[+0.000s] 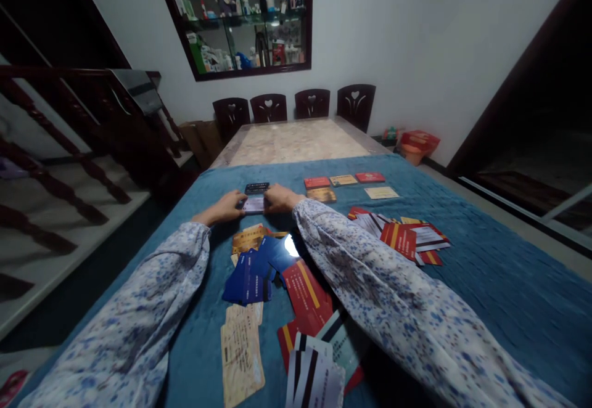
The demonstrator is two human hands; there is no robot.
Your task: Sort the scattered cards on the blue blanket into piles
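Both your hands are stretched out ahead over the blue cloth that covers the near tabletop. Your left hand and right hand meet on one pale card. The left fingers are clenched on its nine o'clock edge and the right fingers on its three o'clock edge, so the pale card sits between the two hands, low on the cloth.

At twelve o'clock from it, just beside it, lies a dark card. I cannot tell if the two touch.

At two o'clock from your right hand, a red card, a tan card and a second red card lie in a row. A brown card and a cream card lie just nearer you.

At four o'clock from that hand is a loose red-and-white pile. At six o'clock, between your sleeves, is a heap of blue cards with red cards overlapping beside it. Nearer still lie beige cards and striped white cards.

Four dark chairs stand at the far end, at twelve o'clock.
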